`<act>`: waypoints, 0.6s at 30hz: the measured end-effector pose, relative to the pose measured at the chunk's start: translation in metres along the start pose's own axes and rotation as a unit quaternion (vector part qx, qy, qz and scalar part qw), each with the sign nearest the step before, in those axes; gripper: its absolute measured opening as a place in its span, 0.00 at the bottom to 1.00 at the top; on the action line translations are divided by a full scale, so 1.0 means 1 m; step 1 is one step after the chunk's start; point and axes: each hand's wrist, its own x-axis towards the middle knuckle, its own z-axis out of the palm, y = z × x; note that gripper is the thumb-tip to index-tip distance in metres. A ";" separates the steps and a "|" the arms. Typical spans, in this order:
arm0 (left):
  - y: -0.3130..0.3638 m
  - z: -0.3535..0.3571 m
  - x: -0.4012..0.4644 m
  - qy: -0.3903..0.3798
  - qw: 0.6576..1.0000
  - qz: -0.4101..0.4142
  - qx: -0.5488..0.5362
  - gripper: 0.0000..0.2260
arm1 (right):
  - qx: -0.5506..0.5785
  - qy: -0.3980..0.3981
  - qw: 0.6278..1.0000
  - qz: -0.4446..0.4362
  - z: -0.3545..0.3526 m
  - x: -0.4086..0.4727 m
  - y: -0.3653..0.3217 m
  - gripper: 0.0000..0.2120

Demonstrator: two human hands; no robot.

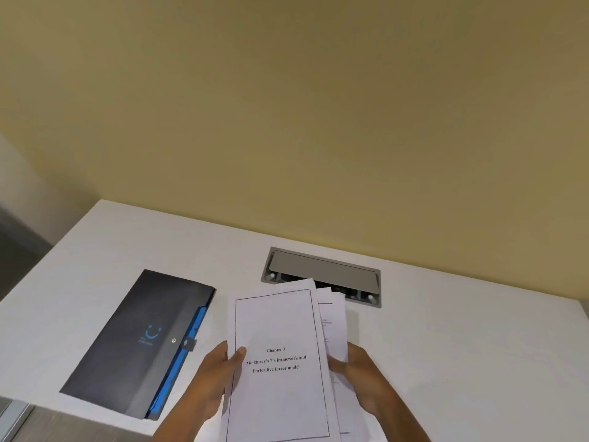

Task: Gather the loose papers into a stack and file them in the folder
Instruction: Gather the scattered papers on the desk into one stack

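Observation:
Both hands hold up a loose bunch of white papers [280, 330] above the white desk; the top sheet is a bordered title page reading "Chapter 3". My left hand [213, 378] grips the left edge, thumb on the front of the page. At the right side my right hand [363, 381] holds the uneven sheets, which fan out behind the top page. To the left, a dark folder [137, 342] with a blue edge, a snap button and a blue logo lies closed and flat on the desk.
The white desk [462, 346] meets a yellow wall at the back. A grey cable hatch [322, 269] is set into the desk just behind the papers. The desk's front edge runs below the folder, with floor at the far left.

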 end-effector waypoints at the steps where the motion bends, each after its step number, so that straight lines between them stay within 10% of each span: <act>1: 0.002 0.007 -0.001 -0.012 1.000 -0.005 0.005 0.09 | 0.004 -0.006 1.000 0.005 0.000 -0.006 -0.003 0.17; 9: -0.001 0.046 0.003 -0.019 0.998 0.015 0.056 0.07 | 0.112 -0.038 0.989 0.088 -0.019 -0.030 -0.006 0.21; 18: 0.016 0.101 0.005 -0.051 0.983 0.072 0.162 0.06 | -0.011 0.156 0.988 -0.009 -0.037 -0.033 0.006 0.13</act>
